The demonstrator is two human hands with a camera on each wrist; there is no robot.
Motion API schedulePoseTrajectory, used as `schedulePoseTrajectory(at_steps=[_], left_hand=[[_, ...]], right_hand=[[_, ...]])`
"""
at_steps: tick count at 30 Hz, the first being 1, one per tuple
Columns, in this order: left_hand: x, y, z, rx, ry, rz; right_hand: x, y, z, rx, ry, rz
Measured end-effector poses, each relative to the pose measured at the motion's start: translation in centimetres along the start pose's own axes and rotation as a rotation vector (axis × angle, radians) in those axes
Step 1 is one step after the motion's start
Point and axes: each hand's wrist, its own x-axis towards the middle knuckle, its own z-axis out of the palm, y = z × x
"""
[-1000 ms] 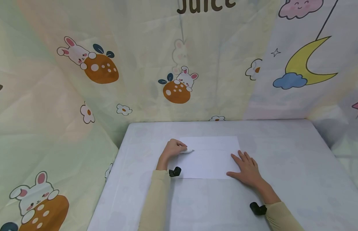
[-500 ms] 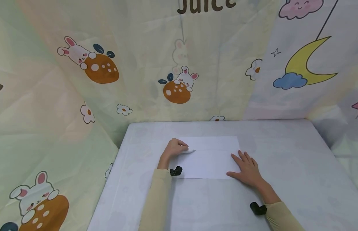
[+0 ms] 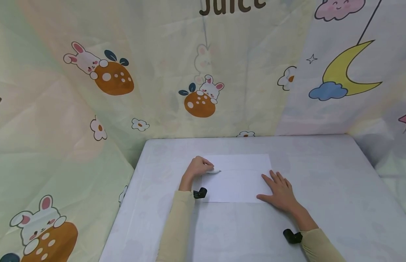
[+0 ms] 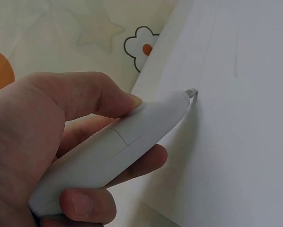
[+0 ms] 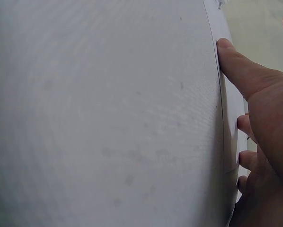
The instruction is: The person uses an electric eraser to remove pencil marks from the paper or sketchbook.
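A white sheet of paper (image 3: 235,187) lies on the table. My left hand (image 3: 197,168) is over its left side and grips a thick white pen-shaped tool (image 4: 141,125) with a short metal tip. Thumb and fingers wrap the tool's body in the left wrist view. That tip (image 4: 192,92) is at the paper, where a faint thin line (image 4: 210,42) runs away from it; I cannot tell what kind of tool it is. My right hand (image 3: 279,192) rests with spread fingers on the paper's right edge, the thumb (image 5: 238,64) near its front corner.
A pale cloth covers the table (image 3: 242,233). Behind and beside it hangs a curtain (image 3: 163,72) printed with rabbits, flowers and a moon. Each wrist carries a small black camera, one by the left cuff (image 3: 200,193), one by the right (image 3: 292,236). A faint grey stroke (image 4: 236,54) marks the paper.
My left hand and the tool have shifted slightly to the right over the paper, then stayed nearly still. The right hand has not visibly moved.
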Motion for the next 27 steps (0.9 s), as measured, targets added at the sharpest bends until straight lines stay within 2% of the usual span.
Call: schedulePoseTrajectory(at_steps=[5, 12, 20, 27], left_hand=[[0.1, 0.3, -0.1, 0.01, 0.02, -0.006], [0.3, 0.7, 0.3, 0.027, -0.019, -0.003], [0.0, 1.1, -0.5, 0.029, 0.017, -0.016], [0.5, 0.9, 0.1, 0.029, -0.023, -0.007]], right_hand=[[0.0, 0.2, 0.0, 0.001, 0.007, -0.006], [-0.1, 0.2, 0.1, 0.004, 0.01, -0.005], [0.0, 0.3, 0.1, 0.001, 0.018, -0.004], [-0.1, 0.1, 0.0, -0.008, 0.005, 0.005]])
